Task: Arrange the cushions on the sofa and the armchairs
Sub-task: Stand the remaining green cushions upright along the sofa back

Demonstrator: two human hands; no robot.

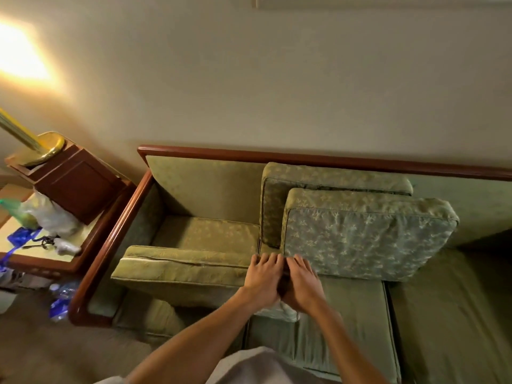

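The sofa (210, 189) is the largest thing before me, upholstered in olive-green cloth with a faint leaf pattern and edged along its back and left arm with a dark red-brown wooden rail. I count three seat cushions on it. The left seat cushion (194, 261) is out of place: its front edge is lifted and slid forward over the sofa's front edge, showing a zip along its front face. The middle seat cushion (346, 314) and the right seat cushion (448, 314) lie flat.

Two back cushions stand over the middle seat, in the same leafy cloth with piped edges. The rear back cushion (332, 178) leans against the sofa's back. The front back cushion (360, 239) stands in front of it, tilted, its lower edge on the middle seat.

My left hand (263, 278) and my right hand (300, 281) are side by side, touching, at the front cushion's lower left corner. The fingers of both are bent down over the seam between the left and middle seats; whether they grip the cloth, I cannot tell.

Beyond the sofa's left arm stands one wooden side table (41, 261), carrying a brass lamp base (41, 148), a wooden box (74, 184) and plastic bags (50, 214).
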